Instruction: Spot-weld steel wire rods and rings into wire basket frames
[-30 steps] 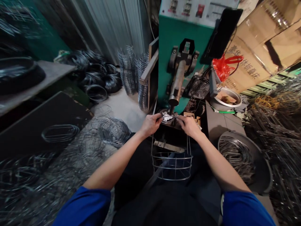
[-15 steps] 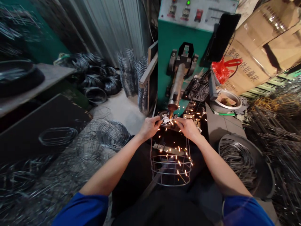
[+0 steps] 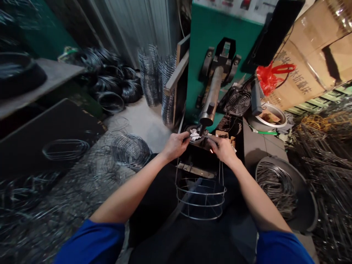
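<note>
A round wire basket (image 3: 202,219) hangs below my hands, with several hoops at its lower end and long wires rising from them. My left hand (image 3: 176,146) is closed in a pinch on the wire frame at its upper left. On the upper right, my right hand (image 3: 223,149) pinches the same frame, thumb and fingers together. Between the hands is the electrode tip of the spot welder (image 3: 211,96), above a round dish (image 3: 189,129) with crumpled whitish scraps. Whether the tip touches the wire I cannot tell. A small glow shows by my right fingers.
Stacks of wire rings (image 3: 150,79) stand left of the welder's green cabinet (image 3: 233,25). A coil of wire hoops (image 3: 131,150) lies on the floor. At right are a basin (image 3: 310,205) of cut wires, a metal bowl (image 3: 283,121) and a cardboard box (image 3: 299,55).
The bright sparks around the electrode and basket have died away, leaving one small glow. Both hands still grip the frame in nearly the same place. The view has shifted slightly.
</note>
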Motion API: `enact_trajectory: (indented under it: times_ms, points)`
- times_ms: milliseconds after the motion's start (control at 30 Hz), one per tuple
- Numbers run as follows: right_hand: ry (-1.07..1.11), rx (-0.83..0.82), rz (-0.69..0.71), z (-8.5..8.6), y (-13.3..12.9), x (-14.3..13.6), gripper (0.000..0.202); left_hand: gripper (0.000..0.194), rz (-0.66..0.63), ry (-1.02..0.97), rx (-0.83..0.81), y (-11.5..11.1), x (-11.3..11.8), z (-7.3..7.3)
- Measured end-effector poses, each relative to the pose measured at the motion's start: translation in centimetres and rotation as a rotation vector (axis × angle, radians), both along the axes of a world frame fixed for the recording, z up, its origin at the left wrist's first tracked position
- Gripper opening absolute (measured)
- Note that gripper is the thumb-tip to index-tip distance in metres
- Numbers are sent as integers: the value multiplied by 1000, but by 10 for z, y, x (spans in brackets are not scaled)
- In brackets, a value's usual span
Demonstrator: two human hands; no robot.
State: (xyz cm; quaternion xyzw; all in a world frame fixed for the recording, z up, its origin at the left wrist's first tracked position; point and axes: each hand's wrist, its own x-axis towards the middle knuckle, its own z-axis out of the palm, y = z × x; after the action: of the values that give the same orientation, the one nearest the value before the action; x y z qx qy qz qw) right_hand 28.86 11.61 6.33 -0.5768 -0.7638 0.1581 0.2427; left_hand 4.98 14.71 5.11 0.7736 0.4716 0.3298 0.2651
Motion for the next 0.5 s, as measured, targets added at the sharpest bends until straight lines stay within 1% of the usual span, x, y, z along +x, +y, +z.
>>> enact_trajectory:
  times_ms: [200, 267, 333, 433, 500]
  points:
    - [77, -4, 11, -1, 2, -1, 28, 24, -10, -21, 7, 1, 1, -1]
    - [142, -41, -15, 0, 0, 0, 28, 23, 0, -21, 6, 2, 1, -2]
    - [276, -176, -55, 0, -5, 4, 33, 23, 14, -23, 2, 2, 0, -3]
    - [553, -416, -104, -4, -17, 11, 44, 22, 24, -24, 10, 1, 1, -4]
    - [705, -472, -128, -10, -24, 14, 49, 23, 31, -32, 14, 1, 2, -4]
